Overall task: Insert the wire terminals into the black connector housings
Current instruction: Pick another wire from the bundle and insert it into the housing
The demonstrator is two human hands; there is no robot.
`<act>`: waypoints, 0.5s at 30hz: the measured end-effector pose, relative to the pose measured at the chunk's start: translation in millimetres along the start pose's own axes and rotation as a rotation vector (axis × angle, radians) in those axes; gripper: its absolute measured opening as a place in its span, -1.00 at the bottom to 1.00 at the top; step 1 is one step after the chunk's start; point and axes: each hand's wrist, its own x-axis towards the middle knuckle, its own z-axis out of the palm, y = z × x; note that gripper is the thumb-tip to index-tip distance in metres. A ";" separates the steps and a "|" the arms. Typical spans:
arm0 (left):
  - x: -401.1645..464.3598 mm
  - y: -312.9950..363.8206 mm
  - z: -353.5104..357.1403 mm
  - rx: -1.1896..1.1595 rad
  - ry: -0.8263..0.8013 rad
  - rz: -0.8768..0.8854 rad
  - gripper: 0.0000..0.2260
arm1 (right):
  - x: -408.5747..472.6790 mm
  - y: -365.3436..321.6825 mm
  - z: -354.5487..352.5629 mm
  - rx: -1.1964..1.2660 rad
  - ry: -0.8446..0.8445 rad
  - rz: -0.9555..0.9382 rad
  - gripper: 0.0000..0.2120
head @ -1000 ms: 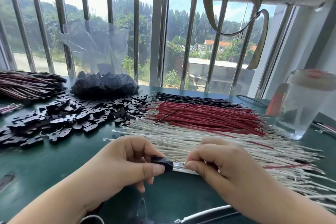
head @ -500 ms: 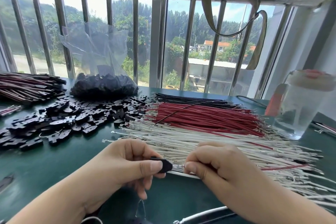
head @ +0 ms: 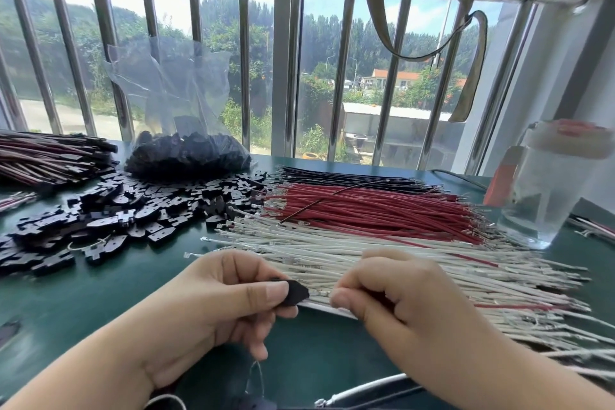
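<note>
My left hand (head: 229, 303) pinches a small black connector housing (head: 294, 291) between thumb and fingers. My right hand (head: 396, 296) pinches a white wire; its metal terminal (head: 319, 293) points at the housing's right end, touching or just entering it. Behind my hands lie rows of white wires (head: 382, 253), red wires (head: 366, 213) and black wires (head: 349, 178). A heap of loose black housings (head: 109, 220) covers the green table (head: 100, 296) to the left.
A clear plastic bag of black housings (head: 186, 150) stands by the barred window. A bundle of dark assembled wires (head: 46, 156) lies far left. At far right a clear water bottle (head: 545, 190) stands. A strap hangs from the window bars.
Both hands have stayed in place. The housing has turned slightly in my left fingers, and the wire's terminal has closed in on its right end.
</note>
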 end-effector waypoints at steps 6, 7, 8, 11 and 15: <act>1.7 -2.8 -6.8 0.007 -0.052 -0.028 -0.57 | 2.0 2.1 -1.4 0.058 0.017 0.034 -0.82; 2.4 -2.5 -8.3 0.016 -0.059 -0.040 -0.56 | 2.8 2.8 -0.9 0.057 0.010 0.026 -0.79; 2.7 -2.4 -9.5 0.017 -0.066 -0.053 -0.55 | 3.1 4.3 -0.5 0.057 0.002 0.020 -0.77; 2.7 0.2 -8.6 0.013 -0.097 -0.081 -0.55 | 5.4 3.8 -4.1 0.055 -0.010 0.029 -0.77; 1.8 1.3 -4.5 -0.008 -0.069 -0.113 -0.51 | 4.5 2.4 -3.2 -0.053 -0.042 -0.003 -0.76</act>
